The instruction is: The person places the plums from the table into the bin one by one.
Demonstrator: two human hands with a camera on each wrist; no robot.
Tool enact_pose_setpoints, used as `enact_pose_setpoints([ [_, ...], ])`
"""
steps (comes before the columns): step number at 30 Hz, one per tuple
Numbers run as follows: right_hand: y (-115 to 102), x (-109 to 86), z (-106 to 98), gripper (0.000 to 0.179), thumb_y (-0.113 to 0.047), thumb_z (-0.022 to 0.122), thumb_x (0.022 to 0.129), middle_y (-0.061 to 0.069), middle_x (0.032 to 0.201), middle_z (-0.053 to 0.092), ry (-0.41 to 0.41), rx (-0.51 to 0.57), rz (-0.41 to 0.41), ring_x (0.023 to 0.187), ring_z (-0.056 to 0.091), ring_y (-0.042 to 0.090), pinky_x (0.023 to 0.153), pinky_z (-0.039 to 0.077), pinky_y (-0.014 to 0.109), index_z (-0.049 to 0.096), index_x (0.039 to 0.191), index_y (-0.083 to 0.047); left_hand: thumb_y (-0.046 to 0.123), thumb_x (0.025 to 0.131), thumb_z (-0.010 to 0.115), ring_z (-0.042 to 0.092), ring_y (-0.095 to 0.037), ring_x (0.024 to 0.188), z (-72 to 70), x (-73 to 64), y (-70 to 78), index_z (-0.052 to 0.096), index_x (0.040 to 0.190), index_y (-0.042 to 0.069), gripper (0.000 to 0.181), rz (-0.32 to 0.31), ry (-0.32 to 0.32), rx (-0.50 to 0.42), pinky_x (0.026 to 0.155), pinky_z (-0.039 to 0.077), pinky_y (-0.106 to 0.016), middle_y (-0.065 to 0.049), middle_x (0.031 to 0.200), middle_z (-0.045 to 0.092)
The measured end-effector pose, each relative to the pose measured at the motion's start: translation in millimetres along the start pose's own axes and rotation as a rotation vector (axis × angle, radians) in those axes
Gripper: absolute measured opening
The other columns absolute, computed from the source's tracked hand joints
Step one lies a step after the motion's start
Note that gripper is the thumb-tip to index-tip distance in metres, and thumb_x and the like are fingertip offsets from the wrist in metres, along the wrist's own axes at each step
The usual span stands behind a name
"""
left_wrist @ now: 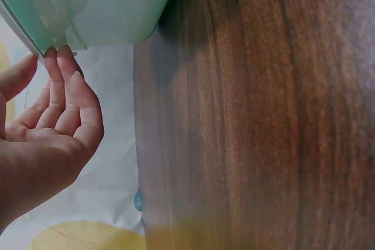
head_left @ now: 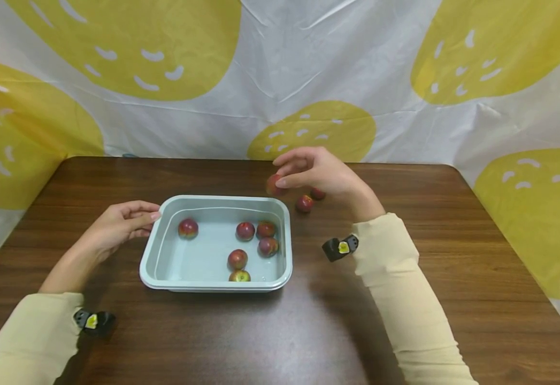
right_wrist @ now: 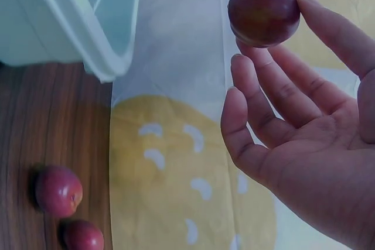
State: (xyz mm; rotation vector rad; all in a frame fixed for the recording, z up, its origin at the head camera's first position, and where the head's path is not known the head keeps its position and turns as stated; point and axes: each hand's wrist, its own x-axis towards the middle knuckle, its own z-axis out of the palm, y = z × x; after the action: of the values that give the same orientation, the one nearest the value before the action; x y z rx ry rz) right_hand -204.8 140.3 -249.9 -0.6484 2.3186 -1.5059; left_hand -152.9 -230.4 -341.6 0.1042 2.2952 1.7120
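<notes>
My left hand point(head_left: 123, 223) pinches the left rim of a pale green plastic tub point(head_left: 214, 289), thumb above and fingertips beneath the lip in the left wrist view. Inside the tub lie several reddish plums point(head_left: 188, 228), most of them grouped toward its right side, one showing yellow-green skin point(head_left: 239, 276). Beyond the tub's far right corner, my right hand point(head_left: 315, 170) holds another plum point(right_wrist: 263, 12) between thumb and fingertips, raised above the table. Below that hand, two more plums point(right_wrist: 58, 191) rest on the wood close together.
The brown wooden table point(head_left: 434, 256) has rounded far corners. A white cloth point(head_left: 385, 48) with yellow fruit shapes hangs behind the table and along its sides. Each sleeve carries a small black wrist device point(head_left: 340, 247).
</notes>
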Motion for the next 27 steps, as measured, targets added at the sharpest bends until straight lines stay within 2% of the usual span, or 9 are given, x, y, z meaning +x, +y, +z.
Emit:
enact_pose_setpoints([
  [6,-4.6,3.4,15.2,0.037,-0.011,0.072,0.079,0.008,0.094,0.067,-0.031,-0.021,-0.001,0.089,0.062,0.019,0.084,0.047,0.033,0.059,0.112,-0.002,0.019,0.091,0.057,0.06,-0.005,0.079,0.1,-0.7,0.7,0.04,0.121,-0.016,0.049,0.002,0.004,-0.007,0.07,0.052,-0.023,0.012,0.085,0.063],
  [18,-14.2,6.3,36.5,0.035,-0.012,0.072,0.079,0.005,0.093,0.067,-0.069,-0.05,-0.028,0.087,0.062,0.016,0.081,0.048,0.029,0.06,0.111,-0.006,0.018,0.092,0.056,0.06,-0.006,0.079,-0.2,-1.0,-0.9,0.04,0.12,-0.016,0.047,0.02,-0.003,-0.013,0.07,0.052,-0.024,0.011,0.086,0.063],
  [27,-13.3,9.6,52.0,0.035,-0.01,0.072,0.078,0.006,0.089,0.066,-0.1,-0.033,-0.037,0.083,0.062,0.016,0.079,0.047,0.027,0.06,0.11,-0.005,0.017,0.092,0.056,0.06,-0.006,0.079,0.0,-1.4,-1.2,0.04,0.12,-0.017,0.046,0.024,-0.005,-0.015,0.07,0.052,-0.024,0.011,0.086,0.063],
])
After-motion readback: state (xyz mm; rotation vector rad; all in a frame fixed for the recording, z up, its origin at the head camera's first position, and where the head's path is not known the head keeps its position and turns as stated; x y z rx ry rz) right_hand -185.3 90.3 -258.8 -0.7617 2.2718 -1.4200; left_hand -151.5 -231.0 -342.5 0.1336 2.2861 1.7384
